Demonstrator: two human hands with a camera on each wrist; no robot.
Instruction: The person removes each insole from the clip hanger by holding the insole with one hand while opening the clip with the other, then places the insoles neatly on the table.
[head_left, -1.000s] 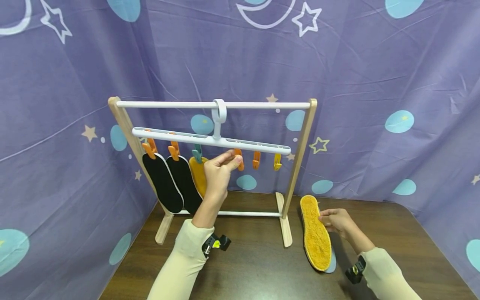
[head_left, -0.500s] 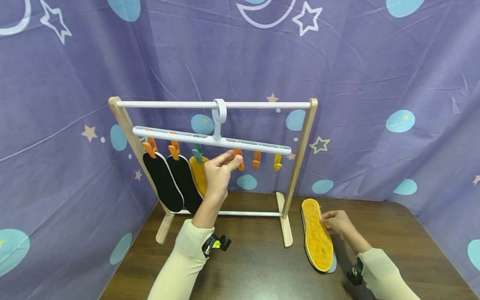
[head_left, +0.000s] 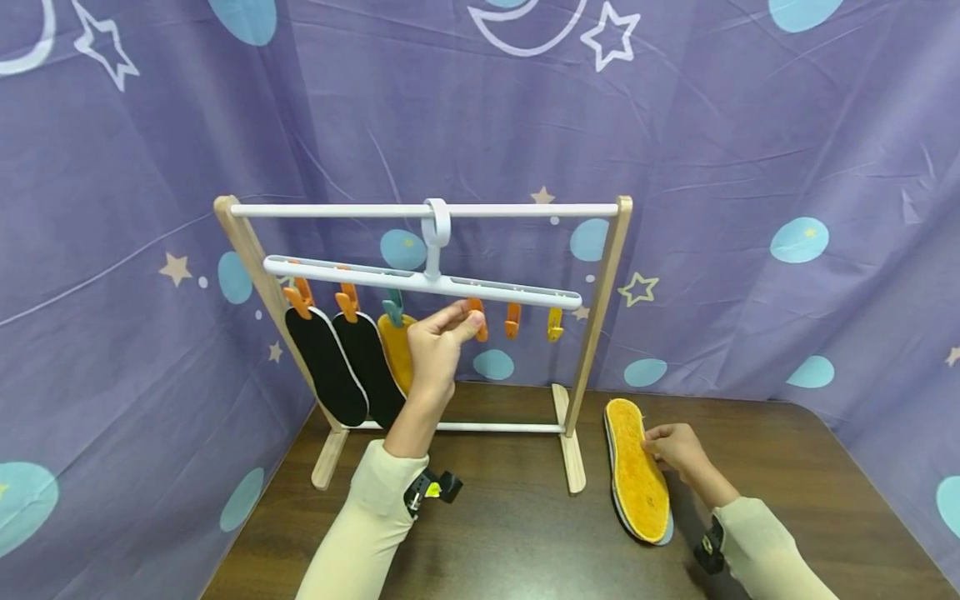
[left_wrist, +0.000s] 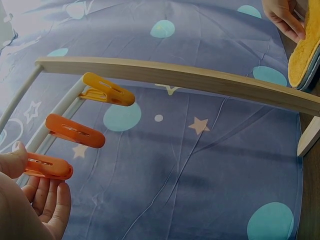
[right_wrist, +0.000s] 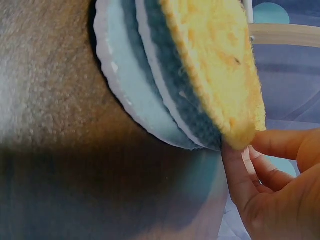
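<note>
My left hand (head_left: 437, 348) pinches an orange clip (left_wrist: 50, 167) under the white hanger (head_left: 495, 290), thumb on one side and fingers on the other. Nothing hangs from that clip. At the right of the table, my right hand (head_left: 678, 448) pinches the edge of a fuzzy yellow insole (head_left: 637, 475) between thumb and fingers. Beneath it lie blue-grey insoles (right_wrist: 160, 80) with pale rims, mostly covered. Two black insoles (head_left: 324, 367) hang from orange clips on the left, and a yellow insole (head_left: 395, 346) hangs from a green clip (head_left: 393, 308), partly behind my left hand.
A rack with wooden sides (head_left: 603, 300) and a white top bar (head_left: 525, 210) carries the hanger. Further right on the hanger are another orange clip (head_left: 512, 320) and a yellow clip (head_left: 555, 324), both holding nothing. Purple patterned cloth (head_left: 750, 208) stands behind the brown table (head_left: 525, 533).
The yellow insole and my right hand have shifted slightly down and to the right, over the insoles below. My left hand keeps its pinch on the orange clip.
</note>
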